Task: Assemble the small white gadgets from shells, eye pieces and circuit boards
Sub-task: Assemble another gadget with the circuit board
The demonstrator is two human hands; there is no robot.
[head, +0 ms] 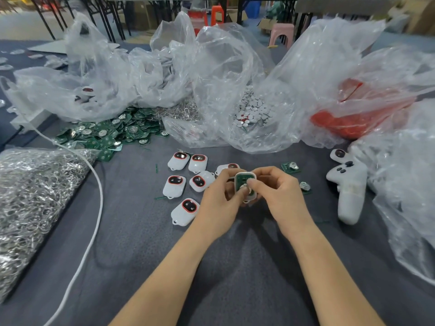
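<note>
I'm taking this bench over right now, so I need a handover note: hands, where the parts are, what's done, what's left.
Left hand grips the small white plastic shell; right hand holds its other side, thumb pressing the green circuit board into it.
Done: six white shells with red-ringed eye pieces lie eye-up on the grey cloth, left of the hands.
Spares: two loose green boards right of the hands, a heap of green boards back left.
Left: probably seat this board, then more units.
</note>
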